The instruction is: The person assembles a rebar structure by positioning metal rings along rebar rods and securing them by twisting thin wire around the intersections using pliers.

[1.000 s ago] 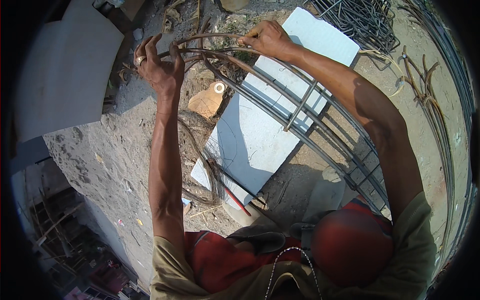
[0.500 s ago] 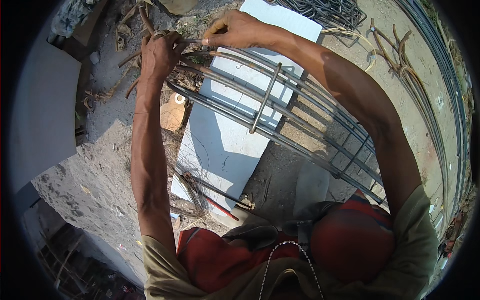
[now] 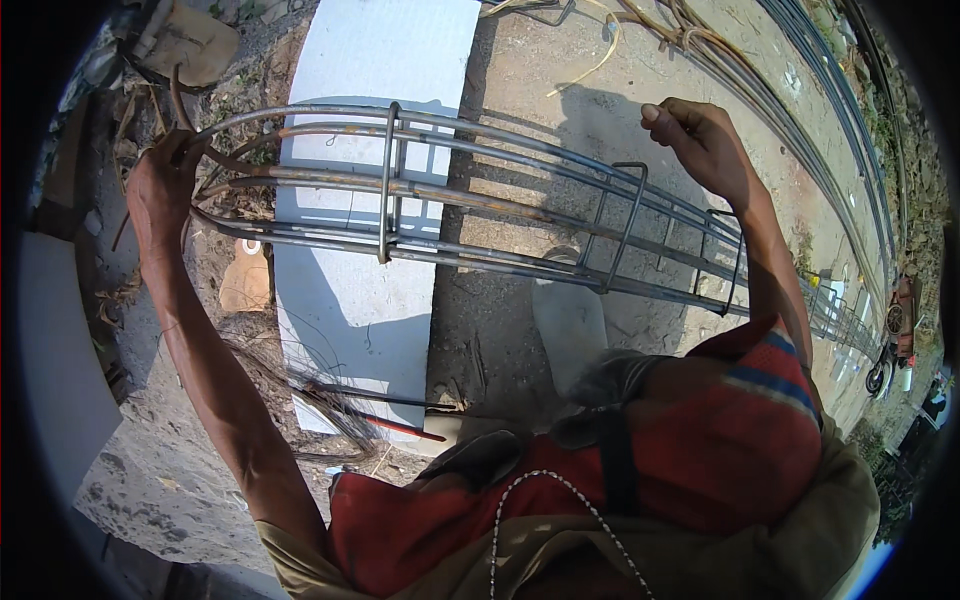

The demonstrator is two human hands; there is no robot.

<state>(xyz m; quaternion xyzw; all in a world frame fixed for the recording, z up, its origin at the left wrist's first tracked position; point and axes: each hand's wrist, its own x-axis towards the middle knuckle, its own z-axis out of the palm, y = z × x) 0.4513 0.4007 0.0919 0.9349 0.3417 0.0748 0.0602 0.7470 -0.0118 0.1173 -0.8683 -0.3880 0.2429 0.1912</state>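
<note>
A long rebar cage (image 3: pixel 540 213) stretches across in front of me, made of several parallel steel bars with squarish stirrups (image 3: pixel 385 190) around them. My left hand (image 3: pixel 160 185) is closed on the bent bar ends at the far left; exactly which bars it grips is partly hidden. Away from the cage, above its right part, my right hand (image 3: pixel 705 145) hangs in the air with curled fingers and the thumb against them. Its palm side does not show, so anything small inside is hidden. Beneath the cage's left part lies a white foam board (image 3: pixel 380 50).
A bundle of thin tie wire (image 3: pixel 340 420) and a red-handled tool (image 3: pixel 405 430) lie at the board's near end. Tied rusty bars (image 3: pixel 690 40) and long dark bars (image 3: pixel 800 130) run along the right. A pale panel (image 3: pixel 60 350) stands at the left.
My right hand has left the bar end beside my left hand and swung right, over the ground. The view has turned right, showing more of the cage. My left hand stays on the bar ends.
</note>
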